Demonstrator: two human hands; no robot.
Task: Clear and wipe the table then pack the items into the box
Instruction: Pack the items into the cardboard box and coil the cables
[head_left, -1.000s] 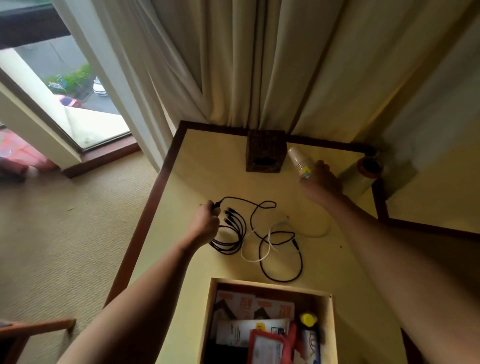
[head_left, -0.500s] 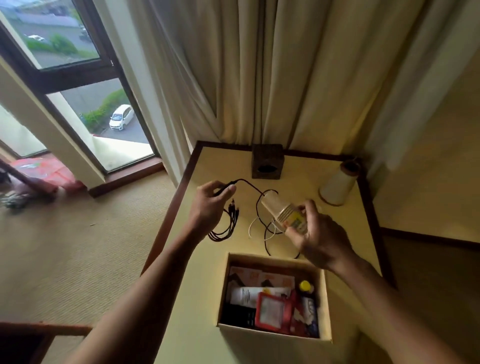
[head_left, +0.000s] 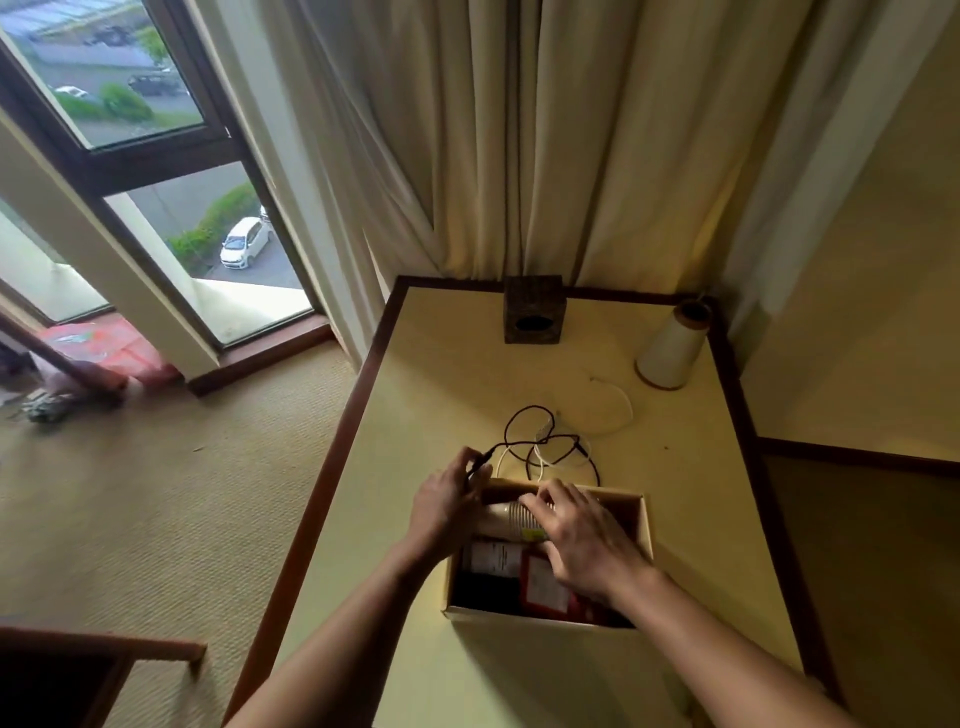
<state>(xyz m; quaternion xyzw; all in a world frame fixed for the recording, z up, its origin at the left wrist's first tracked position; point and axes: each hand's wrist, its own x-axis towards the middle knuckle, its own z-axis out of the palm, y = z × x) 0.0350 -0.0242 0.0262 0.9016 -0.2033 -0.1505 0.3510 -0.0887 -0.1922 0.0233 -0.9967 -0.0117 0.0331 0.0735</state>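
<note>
Box holds one cup stack; two cables lie beyond.

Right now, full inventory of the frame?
table: 1, cream top, dark brown edge
box: 1, cardboard, open, near end of table
paper cups: 1 stack, whitish, at box's far end
packs: several, red, white, dark, inside box
black cable: 1, tangled beyond box
white cable: 1, crossing black cable
woven holder: 1, dark brown, table's far edge
cone: 1, white, far right corner
curtains: cream, behind table
window: left
white car: 1, outside
carpet: beige, left
left grip: pinches black cable's end
right grip: holds paper cups
</note>
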